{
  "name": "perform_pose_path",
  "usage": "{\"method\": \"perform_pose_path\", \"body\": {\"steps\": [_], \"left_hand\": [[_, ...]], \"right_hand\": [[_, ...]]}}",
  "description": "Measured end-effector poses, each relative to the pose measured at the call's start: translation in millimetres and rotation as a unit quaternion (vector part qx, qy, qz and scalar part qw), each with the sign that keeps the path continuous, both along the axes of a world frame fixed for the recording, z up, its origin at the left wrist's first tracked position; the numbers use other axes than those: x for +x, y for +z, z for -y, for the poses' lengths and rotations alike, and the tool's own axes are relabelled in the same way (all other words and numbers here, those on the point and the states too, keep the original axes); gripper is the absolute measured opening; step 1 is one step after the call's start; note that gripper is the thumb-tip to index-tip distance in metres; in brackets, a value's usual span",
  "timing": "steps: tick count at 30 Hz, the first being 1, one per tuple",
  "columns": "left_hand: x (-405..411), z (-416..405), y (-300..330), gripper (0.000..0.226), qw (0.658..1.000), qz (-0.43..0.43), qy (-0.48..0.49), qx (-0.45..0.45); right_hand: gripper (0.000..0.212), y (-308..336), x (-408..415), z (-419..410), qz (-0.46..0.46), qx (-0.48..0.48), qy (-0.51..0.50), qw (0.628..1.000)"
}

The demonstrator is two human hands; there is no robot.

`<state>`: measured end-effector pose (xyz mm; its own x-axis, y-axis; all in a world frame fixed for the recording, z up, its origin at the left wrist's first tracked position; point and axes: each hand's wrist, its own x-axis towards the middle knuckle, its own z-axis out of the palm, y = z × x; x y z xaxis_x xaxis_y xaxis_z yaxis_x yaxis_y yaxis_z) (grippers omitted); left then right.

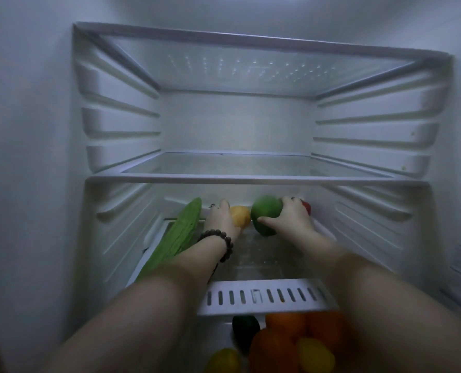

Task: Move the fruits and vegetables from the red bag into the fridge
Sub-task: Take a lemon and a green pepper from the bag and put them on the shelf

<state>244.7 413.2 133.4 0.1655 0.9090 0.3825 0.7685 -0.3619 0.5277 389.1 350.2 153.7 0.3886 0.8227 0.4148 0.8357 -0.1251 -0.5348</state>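
Note:
Both my arms reach deep into the open fridge, onto its lower glass shelf [261, 262]. My right hand [291, 220] grips a round green fruit [264, 216] near the back of that shelf. My left hand [222, 218], with a bead bracelet on the wrist, rests against a yellow fruit [240, 215]; whether it grips it I cannot tell. A long green vegetable [175, 238] lies along the shelf's left side, under my left forearm. A small red item [307, 207] peeks out behind my right hand. The red bag is out of view.
Below the slotted shelf front [264, 296], a drawer holds orange [275, 348], yellow [314, 355] and dark green [245, 329] produce. The upper glass shelf [240, 168] holds nothing. Ribbed fridge walls close in on both sides.

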Motion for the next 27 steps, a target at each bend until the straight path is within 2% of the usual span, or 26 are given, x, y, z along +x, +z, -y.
{"method": "perform_pose_path", "body": {"steps": [6,11,13,17,22,27], "left_hand": [[6.3,-13.4,-1.7,0.059,0.999,0.021,-0.009,-0.029],[-3.2,-12.2,-2.6,0.094,0.998,0.000,-0.037,-0.059],[-8.7,-6.7,-1.3,0.101,0.998,0.002,-0.041,-0.052],[-22.3,11.9,4.0,0.096,0.999,-0.021,-0.048,-0.007],[-41.4,53.4,20.1,0.079,0.992,-0.094,-0.054,0.064],[-63.6,103.3,31.6,0.074,0.985,-0.124,-0.052,0.105]], "right_hand": [[0.067,-0.9,1.7,-15.5,0.013,-0.008,-0.020,1.000],[0.069,-2.8,4.7,-17.3,0.010,-0.020,-0.018,1.000],[0.071,-3.7,4.4,-11.7,0.014,-0.016,-0.024,0.999],[0.072,-3.7,-0.2,7.0,0.042,0.014,-0.009,0.999],[0.070,6.5,-14.4,41.7,0.067,0.013,0.043,0.997],[0.065,6.7,-32.7,88.7,0.061,0.029,0.073,0.995]]}}
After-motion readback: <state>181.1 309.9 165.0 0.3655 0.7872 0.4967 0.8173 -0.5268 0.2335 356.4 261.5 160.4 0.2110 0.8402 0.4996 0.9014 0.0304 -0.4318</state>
